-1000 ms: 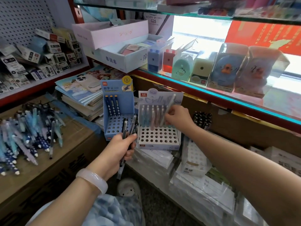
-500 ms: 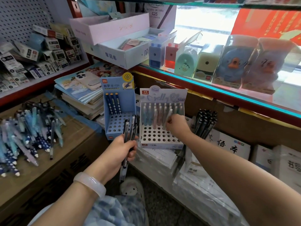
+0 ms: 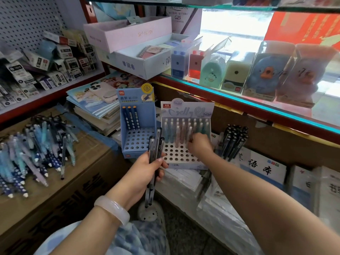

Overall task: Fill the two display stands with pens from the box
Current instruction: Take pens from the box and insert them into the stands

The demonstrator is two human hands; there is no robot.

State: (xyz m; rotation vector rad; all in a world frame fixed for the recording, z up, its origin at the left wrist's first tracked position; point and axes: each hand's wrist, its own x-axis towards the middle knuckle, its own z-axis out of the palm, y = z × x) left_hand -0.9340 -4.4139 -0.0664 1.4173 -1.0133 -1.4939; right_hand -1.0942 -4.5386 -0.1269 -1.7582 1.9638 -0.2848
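Two display stands sit on the low shelf. The blue stand [image 3: 137, 142] holds three dark blue pens in its back row. The white stand [image 3: 176, 155] to its right has pastel pens filling its back rows. My right hand [image 3: 199, 146] is over the white stand, fingers curled round a pastel pen standing in a hole. My left hand [image 3: 147, 172] grips a bundle of dark pens [image 3: 155, 144] upright in front of the two stands. A loose pile of blue and white pens [image 3: 33, 151] lies on a cardboard box [image 3: 55, 190] at the left.
A stack of notebooks [image 3: 97, 107] with a phone on top sits behind the blue stand. Black pens [image 3: 234, 142] stand in a tray right of the white stand. A glass shelf [image 3: 257, 105] with boxed sharpeners overhangs. Wrapped paper packs lie below.
My right hand has brought a pastel pen down from above the white stand into a hole in the third row. The left hand has kept its bundle nearly still.
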